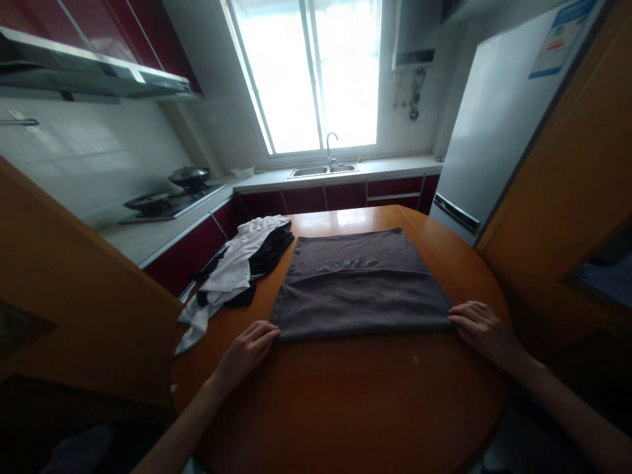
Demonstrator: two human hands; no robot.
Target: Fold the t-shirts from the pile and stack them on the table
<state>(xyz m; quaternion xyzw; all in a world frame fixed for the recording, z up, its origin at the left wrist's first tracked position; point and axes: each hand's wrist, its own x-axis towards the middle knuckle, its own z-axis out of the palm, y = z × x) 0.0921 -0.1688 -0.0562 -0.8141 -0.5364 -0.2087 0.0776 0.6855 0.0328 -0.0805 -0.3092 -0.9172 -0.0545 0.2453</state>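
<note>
A dark grey garment (360,299), perhaps a T-shirt, lies flat on the wooden table with its near part folded over and darker lettering near its middle. At its near left corner, my left hand (254,345) pinches the cloth between thumb and fingers. My right hand (481,329) grips the near right corner in the same way. The near edge runs almost straight between the two hands. To the left lies a loose heap of clothes, a white garment (237,263) on top of a black one (271,253).
The oval wooden table (355,401) has rounded sides. Behind it are a counter with a sink (323,171) and a window. A stove with a lidded wok (189,176) stands at left. A fridge (498,118) is at right, and wooden door panels flank both sides.
</note>
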